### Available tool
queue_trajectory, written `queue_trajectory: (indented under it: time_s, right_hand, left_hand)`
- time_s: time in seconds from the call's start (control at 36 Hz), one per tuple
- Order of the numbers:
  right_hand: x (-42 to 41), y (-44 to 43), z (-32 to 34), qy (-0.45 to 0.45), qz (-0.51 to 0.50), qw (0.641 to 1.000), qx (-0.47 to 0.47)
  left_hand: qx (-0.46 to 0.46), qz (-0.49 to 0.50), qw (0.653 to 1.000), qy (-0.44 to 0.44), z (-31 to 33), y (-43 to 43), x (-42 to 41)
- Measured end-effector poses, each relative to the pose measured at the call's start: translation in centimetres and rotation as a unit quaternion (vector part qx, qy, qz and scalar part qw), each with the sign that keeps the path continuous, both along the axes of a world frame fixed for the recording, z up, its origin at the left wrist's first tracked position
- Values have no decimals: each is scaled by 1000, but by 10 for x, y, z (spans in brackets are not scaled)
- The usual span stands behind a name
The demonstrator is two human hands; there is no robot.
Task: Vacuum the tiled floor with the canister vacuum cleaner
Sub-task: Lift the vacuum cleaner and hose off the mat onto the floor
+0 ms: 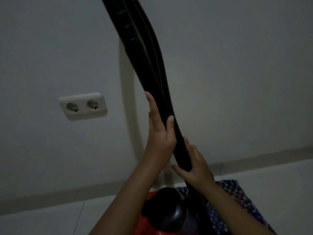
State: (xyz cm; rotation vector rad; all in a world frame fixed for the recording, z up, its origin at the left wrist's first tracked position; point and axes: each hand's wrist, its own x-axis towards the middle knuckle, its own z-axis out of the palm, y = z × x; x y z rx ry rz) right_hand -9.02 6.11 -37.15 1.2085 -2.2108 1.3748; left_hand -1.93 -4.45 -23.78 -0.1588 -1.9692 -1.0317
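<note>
A black vacuum tube [135, 41] and its ribbed black hose [155, 48] rise side by side from the lower middle to the top edge, in front of a pale wall. My left hand [159, 131] grips the tube about halfway up, thumb across its front. Just below, my right hand [194, 163] holds the tube's lower end, fingers wrapped round it from the right. The red and black canister vacuum cleaner [162, 212] stands on the white tiled floor [50, 219] beneath my forearms, partly hidden by them.
A white double wall socket [83, 106] sits on the wall to the left, with nothing plugged in. A grey skirting strip [64, 192] runs along the wall's base. A blue patterned cloth [237, 197] lies on the floor right of the canister.
</note>
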Motion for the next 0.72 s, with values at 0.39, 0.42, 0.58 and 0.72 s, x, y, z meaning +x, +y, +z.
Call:
queue_trajectory:
  time_s: [0.39,0.42,0.58,0.72]
  right_hand:
    - [17,-35,-3,98,33,981,162]
    - [18,-37,-5,99,38,979,173]
    - [7,-26,-29,133,61,959,244]
    - [-5,-15,-32,165,68,941,287]
  left_hand:
    - [88,144,985,38,21,-73,49]
    - [100,151,983,42,15,-73,52]
    - [202,178,963,29,-32,-80,63]
    - [282,210,935,40,-70,-81,67]
